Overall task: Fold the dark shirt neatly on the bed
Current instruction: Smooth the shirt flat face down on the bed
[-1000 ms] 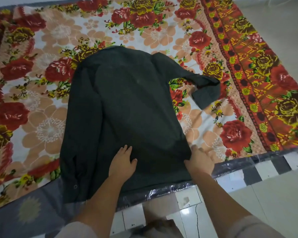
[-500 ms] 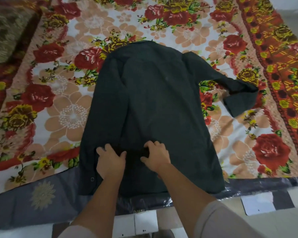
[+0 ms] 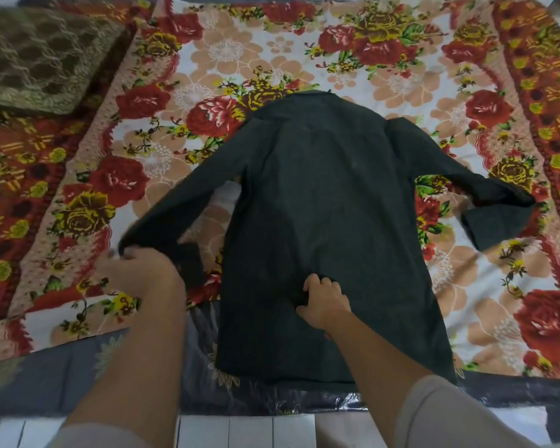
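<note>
— First entry?
— One dark charcoal long-sleeved cloth shirt (image 3: pixel 320 205), back up, collar pointing away, hem at the near edge of the bed. It lies on a red-and-yellow floral bedspread (image 3: pixel 272 53).

— Hands?
— Left hand (image 3: pixel 143 270): fingers closed on the cuff end of the left sleeve (image 3: pixel 181 208), which is drawn out toward the bed's left edge. It is blurred, so the exact hold is unclear. Right hand (image 3: pixel 325 302): fingers curled into the cloth low on the shirt's back, pinning it.

— Other entries?
— Right sleeve (image 3: pixel 459 176), spread toward the right edge, cuff turned back. One olive lace-patterned cushion (image 3: pixel 39 56), far left corner.

— Step in hand?
— Early, I'd judge: sleeves being laid out, with no fold made in the body. Next, the held sleeve wants carrying flat across the back, with the body pinned against sliding.
</note>
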